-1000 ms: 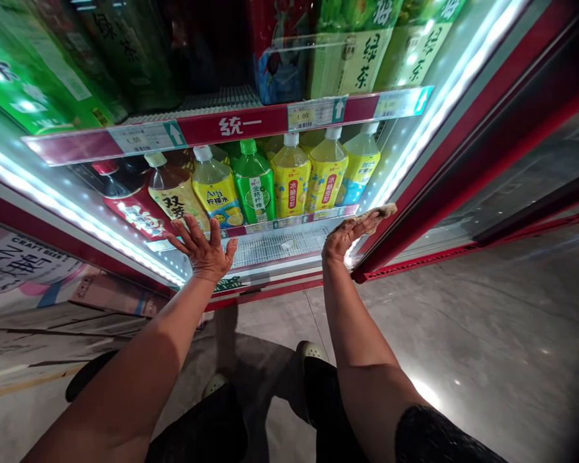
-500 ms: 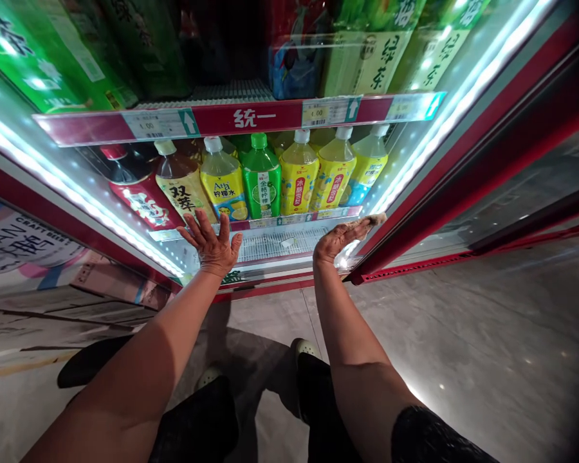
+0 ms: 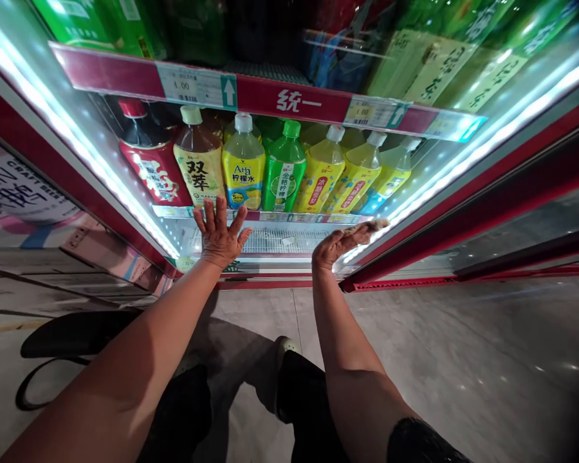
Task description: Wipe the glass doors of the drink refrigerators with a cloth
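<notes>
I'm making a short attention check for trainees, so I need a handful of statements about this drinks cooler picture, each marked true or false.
1. The right hand holds a pale cloth. True.
2. The left hand is wrapped around a bottle. False: its fingers are spread and it grips no bottle.
3. The bright green bottle stands immediately left of a yellow-labelled bottle, as pictured. True.
4. The red-capped bottle is rightmost in the front row. False: it is leftmost.
5. The light strip at the picture's left is dark. False: it glows bright white.
6. A pale shoe shows on the grey floor. True.
</notes>
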Available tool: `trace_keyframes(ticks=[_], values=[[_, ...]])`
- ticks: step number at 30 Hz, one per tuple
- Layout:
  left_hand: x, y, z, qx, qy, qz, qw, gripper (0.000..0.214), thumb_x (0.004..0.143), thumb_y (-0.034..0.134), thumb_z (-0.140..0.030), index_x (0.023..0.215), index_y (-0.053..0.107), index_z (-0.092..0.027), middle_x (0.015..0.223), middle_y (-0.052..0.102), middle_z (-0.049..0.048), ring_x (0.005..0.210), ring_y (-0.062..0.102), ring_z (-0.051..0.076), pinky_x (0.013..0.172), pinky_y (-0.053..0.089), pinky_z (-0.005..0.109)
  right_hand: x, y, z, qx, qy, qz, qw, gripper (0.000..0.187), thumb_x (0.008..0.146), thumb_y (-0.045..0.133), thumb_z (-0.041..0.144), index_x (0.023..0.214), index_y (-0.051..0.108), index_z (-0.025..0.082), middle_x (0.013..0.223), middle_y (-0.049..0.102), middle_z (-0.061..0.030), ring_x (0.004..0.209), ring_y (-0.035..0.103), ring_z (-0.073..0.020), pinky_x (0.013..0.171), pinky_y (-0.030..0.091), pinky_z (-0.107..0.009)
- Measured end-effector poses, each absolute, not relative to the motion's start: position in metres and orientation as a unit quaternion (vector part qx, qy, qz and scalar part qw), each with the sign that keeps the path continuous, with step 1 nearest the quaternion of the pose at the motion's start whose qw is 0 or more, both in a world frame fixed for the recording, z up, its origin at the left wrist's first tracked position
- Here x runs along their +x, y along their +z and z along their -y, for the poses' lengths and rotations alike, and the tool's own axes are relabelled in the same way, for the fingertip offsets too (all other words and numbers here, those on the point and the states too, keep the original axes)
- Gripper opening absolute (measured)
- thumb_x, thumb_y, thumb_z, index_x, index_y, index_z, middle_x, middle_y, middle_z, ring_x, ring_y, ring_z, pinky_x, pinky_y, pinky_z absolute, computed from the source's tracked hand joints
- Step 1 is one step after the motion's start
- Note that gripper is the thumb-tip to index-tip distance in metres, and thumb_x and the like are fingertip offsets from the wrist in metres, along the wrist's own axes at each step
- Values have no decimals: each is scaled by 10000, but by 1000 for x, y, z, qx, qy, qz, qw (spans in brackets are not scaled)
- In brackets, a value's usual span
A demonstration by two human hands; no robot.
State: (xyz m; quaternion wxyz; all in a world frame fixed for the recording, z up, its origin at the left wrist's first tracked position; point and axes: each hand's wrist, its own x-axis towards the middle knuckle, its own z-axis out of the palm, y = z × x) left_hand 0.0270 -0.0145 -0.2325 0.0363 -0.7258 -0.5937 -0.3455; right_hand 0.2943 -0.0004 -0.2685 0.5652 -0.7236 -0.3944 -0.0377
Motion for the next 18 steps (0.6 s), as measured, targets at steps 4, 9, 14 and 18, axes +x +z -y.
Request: trace_keyframes(ticks=[4,9,14,18], values=[[23,-235,18,-730,-348,587,29,592,884,637,-498,1436,593,-288,1673,309,110,1592,-37,365,1207,-156,657,286,-273,-1,-722,-44,381,576,723,1002,123,447,1632,62,98,1686,60,-227,1592,-31,-273,1238,98,-636],[15,-241,23,-745,-335,577,32,549,914,614,-419,1453,573,-327,1664,337,81,1598,31,333,1229,-125,634,271,-300,11,-689,-19,555,466,721,931,375,454,1547,342,81,1670,122,-256,1585,-81,-336,1193,101,-714],[6,-241,32,-757,-328,564,24,579,914,603,-329,1487,529,-356,1663,348,41,1597,94,291,1251,-112,584,295,-302,13,-705,-25,549,447,730,929,358,436,1547,316,51,1668,97,-296,1585,-64,-352,1172,64,-749],[6,-239,43,-754,-334,566,15,645,876,613,-244,1507,507,-333,1671,325,28,1598,86,282,1232,-172,571,281,-299,15,-704,-32,533,468,734,954,320,428,1595,218,84,1691,3,-265,1582,-138,-318,1173,83,-746]])
